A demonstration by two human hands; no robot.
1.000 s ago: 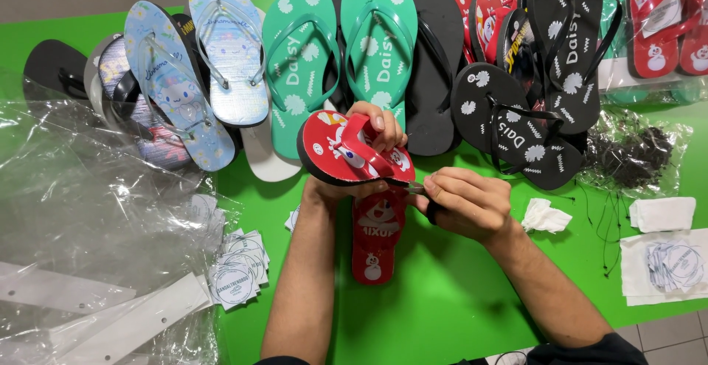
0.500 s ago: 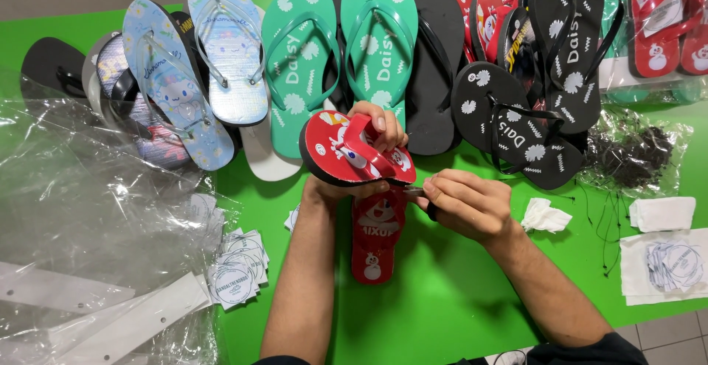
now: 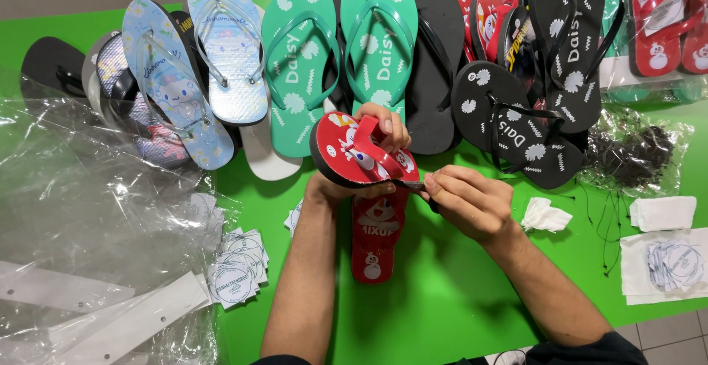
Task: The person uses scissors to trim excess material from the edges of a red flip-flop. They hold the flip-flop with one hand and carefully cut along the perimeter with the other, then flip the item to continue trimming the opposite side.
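Observation:
My left hand (image 3: 369, 158) grips a red flip-flop (image 3: 346, 155) with cartoon prints and a red strap, tilted up above the green table (image 3: 442, 299). My right hand (image 3: 468, 201) pinches a small dark tool (image 3: 414, 185) against the flip-flop's heel edge. A second red flip-flop (image 3: 376, 240) lies flat on the table under both hands.
Rows of flip-flops line the far side: light blue (image 3: 221, 48), green (image 3: 339, 55), black (image 3: 531, 107), red in bags (image 3: 664, 18). Clear plastic bags (image 3: 81, 225) and white hanger strips (image 3: 118, 321) lie left. Round paper tags (image 3: 240, 269), a tissue (image 3: 546, 216) and black ties (image 3: 630, 151) lie nearby.
The held flip-flop has shifted very slightly; both hands stay in nearly the same place.

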